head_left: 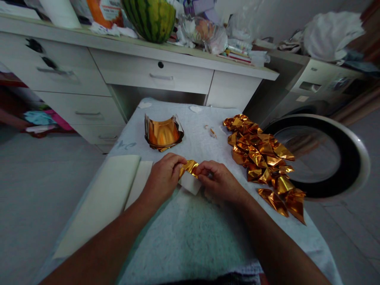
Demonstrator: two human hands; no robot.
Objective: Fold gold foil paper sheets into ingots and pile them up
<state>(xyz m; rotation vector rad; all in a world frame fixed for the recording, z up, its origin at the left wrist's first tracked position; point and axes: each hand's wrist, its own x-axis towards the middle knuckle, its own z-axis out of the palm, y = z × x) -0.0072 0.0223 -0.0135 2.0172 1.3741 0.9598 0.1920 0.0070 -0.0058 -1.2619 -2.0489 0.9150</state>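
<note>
Between my hands is a sheet of gold foil paper [190,168] with a white underside, partly folded over. My left hand [166,173] pinches its left edge, fingertips pressed together. On its right edge, my right hand [218,180] grips with thumb and fingers. Just beyond my left hand sits a curved stack of gold foil sheets [162,132] with upturned ends. To the right lies a heap of folded gold foil pieces [261,154]. White paper sheets [101,198] lie to the left of my left forearm.
The work surface is covered with a pale blue cloth [204,233]. Small scraps [211,132] lie near its far side. Behind stands a white drawer desk [142,75] bearing a watermelon [150,19] and bags. A washing machine's open round door [326,156] is at the right.
</note>
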